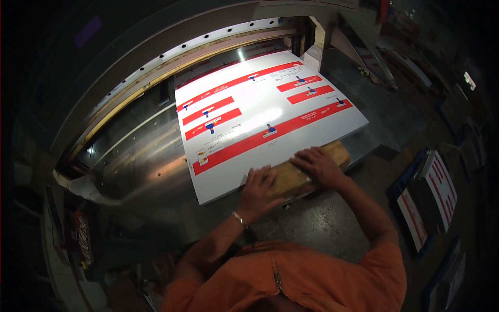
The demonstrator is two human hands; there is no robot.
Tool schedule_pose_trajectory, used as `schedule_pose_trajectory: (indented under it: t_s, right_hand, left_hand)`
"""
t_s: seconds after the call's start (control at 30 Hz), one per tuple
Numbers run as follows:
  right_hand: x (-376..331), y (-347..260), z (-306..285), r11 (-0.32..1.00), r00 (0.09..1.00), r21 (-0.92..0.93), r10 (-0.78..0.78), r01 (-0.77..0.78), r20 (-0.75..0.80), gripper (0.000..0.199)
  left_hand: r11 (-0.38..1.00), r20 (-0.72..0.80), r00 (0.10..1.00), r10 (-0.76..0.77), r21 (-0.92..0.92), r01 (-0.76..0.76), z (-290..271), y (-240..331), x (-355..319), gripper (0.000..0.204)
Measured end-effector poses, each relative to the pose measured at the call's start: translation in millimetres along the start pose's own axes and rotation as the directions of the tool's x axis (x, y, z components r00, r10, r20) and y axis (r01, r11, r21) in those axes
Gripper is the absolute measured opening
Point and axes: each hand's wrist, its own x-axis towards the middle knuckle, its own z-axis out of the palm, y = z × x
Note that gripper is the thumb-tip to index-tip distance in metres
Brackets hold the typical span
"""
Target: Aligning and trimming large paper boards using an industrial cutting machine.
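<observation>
A thick stack of white printed sheets point(260, 112) with red bands and small blue marks lies on the shiny metal bed point(140, 171) of a large paper cutter. A long wooden block point(296, 174) rests against the stack's near edge. My left hand point(258, 191) lies flat on the block's left end, fingers reaching onto the sheets. My right hand point(319, 165) presses down on the block's right part, fingers spread over its top. A thin bracelet sits on my left wrist, and both sleeves are orange.
The cutter's clamp and blade housing point(197, 54) arches across the back of the bed. Printed red-and-white sheets point(439, 190) lie on the floor at the right. A dark box point(83, 234) stands at the lower left. Grey concrete floor point(322, 223) lies below the bed.
</observation>
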Motion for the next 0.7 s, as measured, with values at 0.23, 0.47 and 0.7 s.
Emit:
schedule_pose_trajectory:
  t_s: [0.23, 0.47, 0.7]
  right_hand:
    - [-9, 2, -4, 0.998, 0.998, -0.059, 0.01, -0.014, -0.07, 0.096]
    - [-5, 13, -9, 0.999, 0.997, 0.03, 0.038, -0.036, -0.072, 0.094]
    - [-14, 7, -7, 0.999, 0.998, -0.031, 0.034, -0.036, -0.06, 0.096]
  left_hand:
    - [0.999, -0.054, 0.998, 0.012, -0.039, -0.014, 11, 8, 5, 0.078]
    - [0.999, -0.005, 1.0, 0.029, -0.032, -0.029, 18, -2, 22, 0.077]
    - [0.996, -0.106, 0.991, 0.081, -0.038, -0.085, 26, 4, 11, 0.077]
